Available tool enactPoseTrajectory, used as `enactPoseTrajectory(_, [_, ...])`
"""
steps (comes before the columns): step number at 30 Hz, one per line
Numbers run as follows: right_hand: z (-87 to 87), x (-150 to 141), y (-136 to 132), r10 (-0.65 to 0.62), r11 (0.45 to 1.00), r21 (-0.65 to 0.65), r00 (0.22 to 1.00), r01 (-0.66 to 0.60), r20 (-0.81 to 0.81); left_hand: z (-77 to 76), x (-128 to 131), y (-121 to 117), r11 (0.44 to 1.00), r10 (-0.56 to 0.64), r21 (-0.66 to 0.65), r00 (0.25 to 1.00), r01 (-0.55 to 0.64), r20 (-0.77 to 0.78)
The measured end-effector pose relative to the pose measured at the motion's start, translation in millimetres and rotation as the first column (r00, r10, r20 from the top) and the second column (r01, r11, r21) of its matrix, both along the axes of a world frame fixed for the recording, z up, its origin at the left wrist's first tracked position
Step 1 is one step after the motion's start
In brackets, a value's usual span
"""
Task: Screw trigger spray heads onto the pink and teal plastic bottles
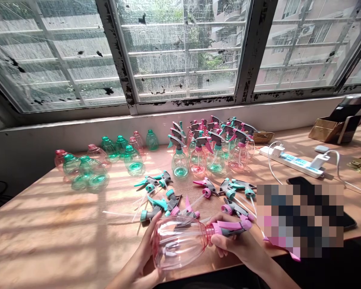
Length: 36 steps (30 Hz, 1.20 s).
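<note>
A clear pink spray bottle [179,243] lies sideways between my hands, above the table's near edge. My left hand [149,251] is wrapped round its base end. At the neck, my right hand [228,241] grips the pink collar of a pink and grey trigger sprayer [233,226], which sits against the bottle's mouth. Whether the collar is fully threaded cannot be made out. Just beyond my hands lie several loose trigger sprayers with thin tubes, among them a teal one [165,204] and a pink one [207,188].
Bottles without sprayers, such as a green one [134,160], stand at the back left. Several bottles with sprayers [180,162] stand at the back centre. To the right are a white power strip [291,161] with cords, a dark phone [297,181] and a cardboard holder [323,128].
</note>
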State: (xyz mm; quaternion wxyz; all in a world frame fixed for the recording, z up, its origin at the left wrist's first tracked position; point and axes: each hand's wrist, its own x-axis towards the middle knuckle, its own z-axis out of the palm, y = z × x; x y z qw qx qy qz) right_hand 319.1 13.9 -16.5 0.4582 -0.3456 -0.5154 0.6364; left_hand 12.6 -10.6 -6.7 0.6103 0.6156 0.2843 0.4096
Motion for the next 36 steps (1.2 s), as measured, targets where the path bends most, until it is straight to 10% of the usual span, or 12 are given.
enactPoseTrajectory(36, [4.8, -2, -3, -0.050, 0.997, -0.052, 0.999, 0.050, -0.005, 8.1, 1, -3, 0.998, -0.015, -0.065, 0.998, 0.011, -0.059])
